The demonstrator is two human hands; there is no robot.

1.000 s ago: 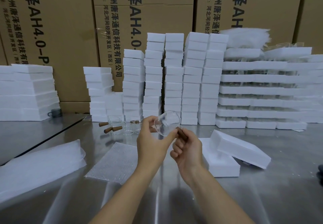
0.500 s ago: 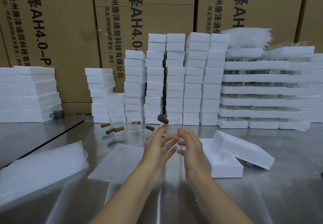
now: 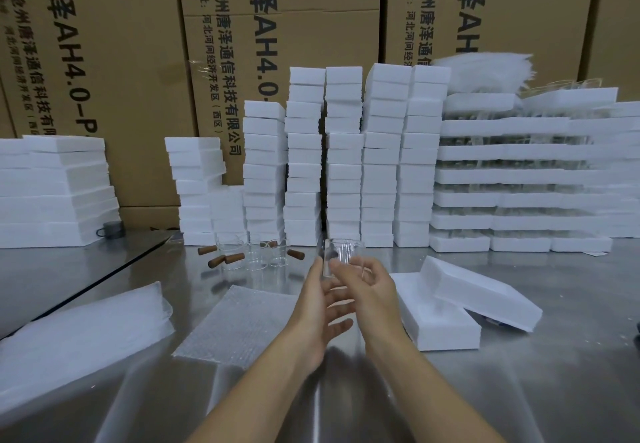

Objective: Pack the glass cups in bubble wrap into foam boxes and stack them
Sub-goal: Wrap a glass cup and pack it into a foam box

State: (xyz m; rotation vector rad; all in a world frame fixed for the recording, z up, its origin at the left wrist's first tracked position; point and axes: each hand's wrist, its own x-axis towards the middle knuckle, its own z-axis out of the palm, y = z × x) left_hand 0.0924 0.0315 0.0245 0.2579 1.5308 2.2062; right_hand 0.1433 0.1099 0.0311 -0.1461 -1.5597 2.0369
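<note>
Glass cup (image 3: 343,251), centre of the frame, stands upright, mouth up, long axis vertical. Probably light, rigid, slick and breakable; best held round its lower wall. Right hand (image 3: 372,285) curls round its base; left hand (image 3: 320,304) lies spread alongside. Bubble wrap (image 3: 239,325) lower left, foam box (image 3: 440,328) right.

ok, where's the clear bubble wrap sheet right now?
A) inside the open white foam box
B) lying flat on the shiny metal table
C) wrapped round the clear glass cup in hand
B: the clear bubble wrap sheet lies spread on the shiny metal table, and the clear glass cup is bare.
</note>
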